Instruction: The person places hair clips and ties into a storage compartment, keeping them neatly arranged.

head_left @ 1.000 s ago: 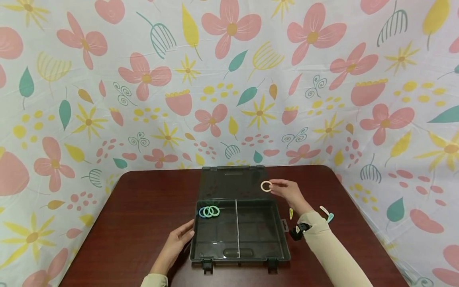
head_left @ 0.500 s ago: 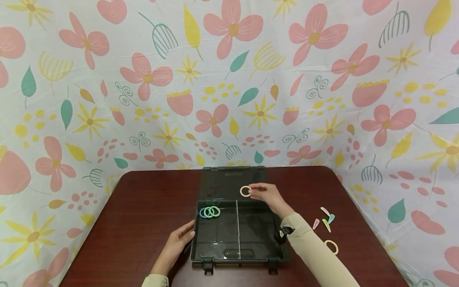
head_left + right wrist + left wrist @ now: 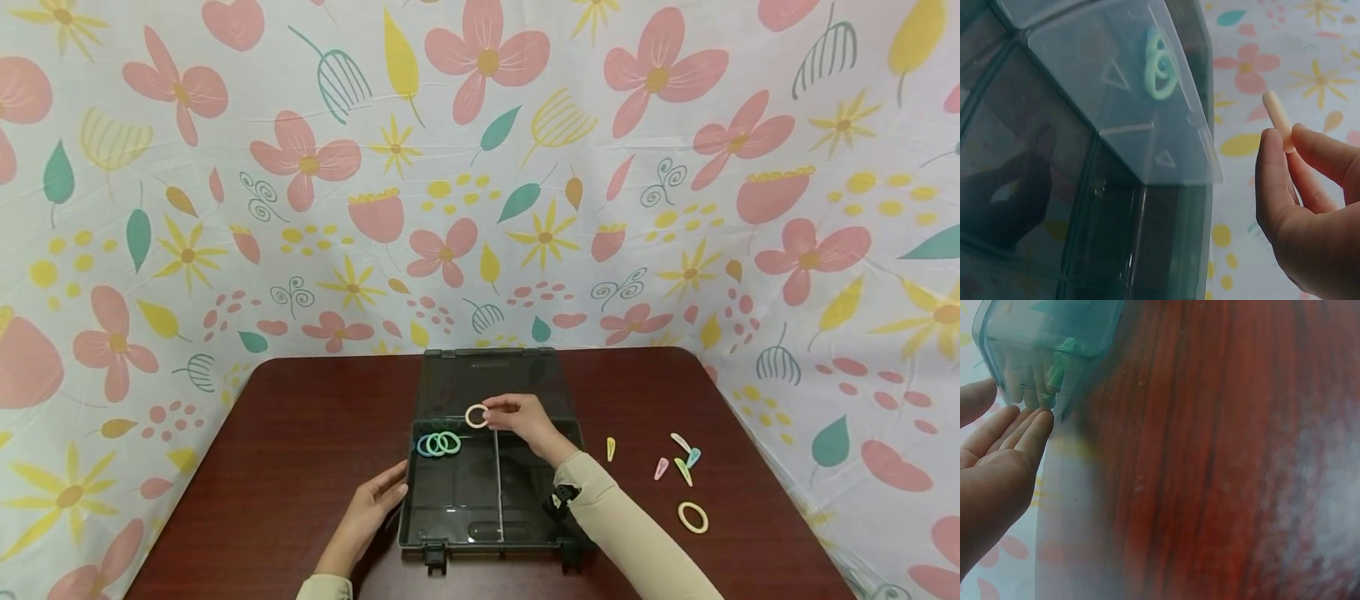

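My right hand (image 3: pixel 522 419) pinches a cream hair tie (image 3: pixel 476 417) between thumb and fingers, over the back part of the dark see-through storage box (image 3: pixel 540 500), near its divider (image 3: pixel 498 483). The right wrist view shows the hair tie (image 3: pixel 1279 119) edge-on at the fingertips. Several blue and green hair ties (image 3: pixel 447 443) lie overlapping in the box's left compartment, at the back. My left hand (image 3: pixel 367 506) rests against the box's left wall with straight fingers; the left wrist view has its fingertips (image 3: pixel 1041 422) right at the wall.
The box lid (image 3: pixel 487 383) lies folded back behind the box. To the right on the table are a yellow hair clip (image 3: pixel 611 449), a pink clip (image 3: pixel 661 468), several more clips (image 3: pixel 683 472) and another cream hair tie (image 3: pixel 693 517). Patterned cloth (image 3: pixel 450 167) hangs behind the table.
My right hand has carried the cream hair tie leftward and slightly lower, from beside the lid to over the divider, uncovering the clips on the right. My left hand stays at the box.
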Available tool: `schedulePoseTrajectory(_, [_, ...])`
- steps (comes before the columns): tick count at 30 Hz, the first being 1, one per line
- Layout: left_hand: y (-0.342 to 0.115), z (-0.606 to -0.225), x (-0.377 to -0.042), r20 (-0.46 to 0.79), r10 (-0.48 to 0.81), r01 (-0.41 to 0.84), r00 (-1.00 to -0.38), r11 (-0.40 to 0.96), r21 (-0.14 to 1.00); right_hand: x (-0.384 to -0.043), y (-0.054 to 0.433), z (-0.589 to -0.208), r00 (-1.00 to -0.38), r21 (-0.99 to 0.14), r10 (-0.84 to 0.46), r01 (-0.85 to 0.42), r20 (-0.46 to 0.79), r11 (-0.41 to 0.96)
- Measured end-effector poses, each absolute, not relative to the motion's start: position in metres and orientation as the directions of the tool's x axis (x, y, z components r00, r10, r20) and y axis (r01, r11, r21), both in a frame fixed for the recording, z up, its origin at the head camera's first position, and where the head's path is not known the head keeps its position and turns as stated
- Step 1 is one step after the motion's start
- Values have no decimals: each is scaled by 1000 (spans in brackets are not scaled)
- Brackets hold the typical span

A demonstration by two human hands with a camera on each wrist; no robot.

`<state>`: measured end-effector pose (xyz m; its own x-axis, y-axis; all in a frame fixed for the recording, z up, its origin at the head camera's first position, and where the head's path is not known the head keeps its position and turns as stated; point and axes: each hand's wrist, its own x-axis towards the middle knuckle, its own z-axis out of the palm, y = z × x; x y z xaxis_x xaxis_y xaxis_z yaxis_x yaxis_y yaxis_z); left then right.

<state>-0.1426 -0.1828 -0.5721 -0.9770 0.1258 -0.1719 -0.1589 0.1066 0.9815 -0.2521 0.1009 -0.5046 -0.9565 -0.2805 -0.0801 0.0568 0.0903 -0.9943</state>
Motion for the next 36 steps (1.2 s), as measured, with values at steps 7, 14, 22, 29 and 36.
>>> schedulePoseTrajectory(7, [-183, -572, -143, -161, 130, -148, -978, 104, 984, -250, 83, -511, -948, -992, -317, -3, -39, 130])
schedulePoseTrajectory(14, [-183, -571, -143, -162, 124, -149, -979, 105, 983, -248, 71, -515, -946, -989, -324, -21, -27, 144])
schedulePoseTrajectory(22, [-182, -573, -143, -161, 117, -149, -980, 109, 983, -248, 59, -525, -947, -954, -321, -80, -18, 290])
schedulePoseTrajectory(29, [-183, -574, -143, -158, 113, -145, -981, 115, 983, -249, 56, -530, -941, -922, -337, -142, 13, 361])
schedulePoseTrajectory(36, [-183, -573, -144, -151, 110, -138, -982, 115, 984, -250, 52, -531, -929, -880, -365, -222, 60, 420])
